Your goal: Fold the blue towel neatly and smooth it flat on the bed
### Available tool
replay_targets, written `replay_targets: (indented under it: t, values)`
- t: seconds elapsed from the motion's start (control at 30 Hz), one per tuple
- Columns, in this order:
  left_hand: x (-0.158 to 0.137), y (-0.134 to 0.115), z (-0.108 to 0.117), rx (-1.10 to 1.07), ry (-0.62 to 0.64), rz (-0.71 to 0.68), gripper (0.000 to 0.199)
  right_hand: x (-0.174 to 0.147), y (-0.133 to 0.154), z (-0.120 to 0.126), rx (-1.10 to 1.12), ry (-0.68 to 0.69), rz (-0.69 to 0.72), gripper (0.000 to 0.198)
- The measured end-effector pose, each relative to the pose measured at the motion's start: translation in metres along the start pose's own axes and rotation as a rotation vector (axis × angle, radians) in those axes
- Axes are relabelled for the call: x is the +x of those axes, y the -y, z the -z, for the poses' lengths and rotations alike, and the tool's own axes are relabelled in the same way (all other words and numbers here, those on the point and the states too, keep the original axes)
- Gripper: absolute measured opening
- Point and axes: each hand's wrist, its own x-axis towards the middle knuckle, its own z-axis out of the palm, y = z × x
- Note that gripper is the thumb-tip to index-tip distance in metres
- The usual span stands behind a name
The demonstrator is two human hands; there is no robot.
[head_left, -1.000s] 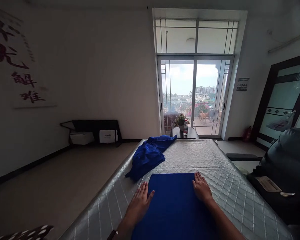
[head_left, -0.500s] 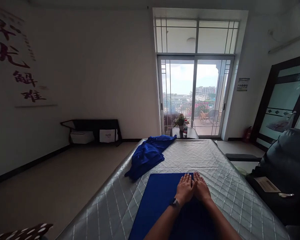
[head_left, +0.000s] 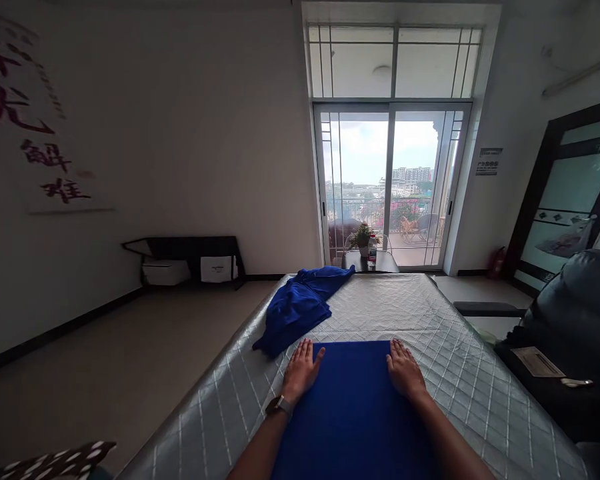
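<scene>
A smooth blue cloth (head_left: 353, 407) lies flat in front of me on the quilted silver table cover (head_left: 230, 407). At its far left corner rests my left hand (head_left: 300, 375), palm down, fingers stretched out and thumb apart; a watch (head_left: 279, 404) is on that wrist. My right hand (head_left: 404, 368) lies flat along the far right corner, its fingers extended forward. Neither hand grips anything. Farther off to the left, a crumpled blue garment (head_left: 297, 307) is spread on the cover.
Beyond the table's far edge, a small table (head_left: 350, 260) holds a potted plant (head_left: 363, 239) and a bottle (head_left: 372, 252). On the right stands a dark armchair (head_left: 580, 313) with a paper item (head_left: 537, 361) on it. A polka-dot cushion (head_left: 55, 463) shows at lower left.
My left hand has slid left, from beside the right hand to the cloth's far left corner. My right hand has barely moved. The view has shifted slightly.
</scene>
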Motion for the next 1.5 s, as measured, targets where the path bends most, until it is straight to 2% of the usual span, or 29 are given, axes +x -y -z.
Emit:
replay_targets:
  t: [0.2,0.33,0.43,0.53,0.63,0.73,0.8,0.87,1.0,1.1,1.37,1.5]
  values:
    - [-0.003,-0.002,-0.002,-0.02,-0.023,-0.003,0.077,0.001,0.002,0.001,0.001,0.013,-0.03,0.067]
    - [0.003,0.0,0.003,0.033,0.031,0.004,0.079,0.001,0.002,0.002,0.003,0.015,-0.037,0.066]
    - [0.01,-0.013,0.009,0.084,0.034,0.046,0.081,0.001,0.003,0.001,0.001,0.019,-0.044,0.066]
    - [0.011,-0.055,0.013,0.043,0.016,-0.052,0.082,0.002,0.003,0.0,-0.003,0.01,-0.045,0.066]
    - [0.005,-0.119,0.009,-0.092,0.052,-0.271,0.08,0.002,0.002,-0.001,-0.007,-0.005,-0.038,0.065]
    - [-0.004,-0.178,-0.002,-0.218,0.097,-0.414,0.075,0.0,-0.002,-0.003,-0.025,0.0,0.004,0.064]
    - [-0.007,-0.2,-0.01,-0.258,0.128,-0.441,0.073,-0.001,-0.003,-0.004,-0.042,0.006,0.024,0.064]
    - [-0.009,-0.205,-0.016,-0.263,0.15,-0.423,0.074,-0.001,-0.004,-0.004,-0.049,0.011,0.02,0.064]
    - [-0.008,-0.177,-0.021,-0.191,0.12,-0.368,0.074,0.002,-0.001,-0.003,-0.029,0.009,-0.009,0.065]
    - [-0.005,-0.138,-0.019,-0.106,0.083,-0.319,0.07,0.003,0.001,-0.002,-0.013,0.001,-0.028,0.066]
    - [0.004,-0.016,-0.019,0.048,0.004,-0.14,0.07,0.004,0.0,-0.004,-0.008,0.01,-0.035,0.066]
    - [0.005,0.013,-0.026,0.06,-0.033,-0.087,0.073,0.005,0.0,-0.004,-0.032,0.019,-0.036,0.065]
